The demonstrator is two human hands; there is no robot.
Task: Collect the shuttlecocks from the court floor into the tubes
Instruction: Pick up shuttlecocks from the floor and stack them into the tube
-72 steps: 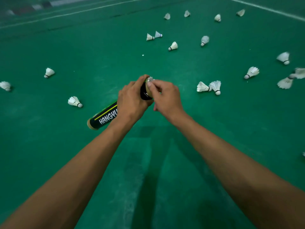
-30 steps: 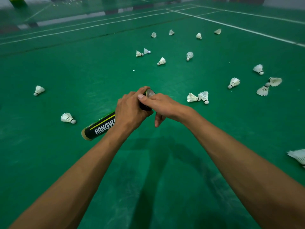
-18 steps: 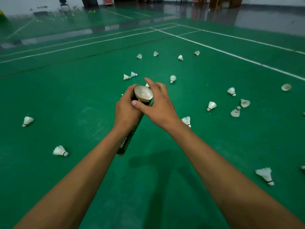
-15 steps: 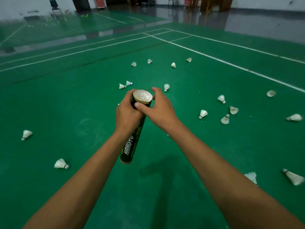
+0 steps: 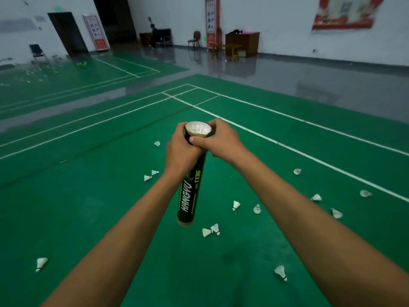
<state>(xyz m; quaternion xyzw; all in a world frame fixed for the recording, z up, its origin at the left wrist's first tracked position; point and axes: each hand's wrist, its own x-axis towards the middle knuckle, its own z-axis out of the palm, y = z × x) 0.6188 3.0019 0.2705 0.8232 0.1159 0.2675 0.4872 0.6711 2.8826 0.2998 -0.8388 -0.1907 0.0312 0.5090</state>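
Both hands, left (image 5: 182, 151) and right (image 5: 218, 140), grip an upright shuttlecock tube (image 5: 191, 187) above the shuttlecock-strewn court floor (image 5: 88, 207).

Tube (image 5: 190, 196) upper wall hidden under left hand (image 5: 180, 152); poster (image 5: 345, 12) blurred.

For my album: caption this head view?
Left hand and right hand grip a black cardboard tube over white feathered shuttlecocks strewn on green court.
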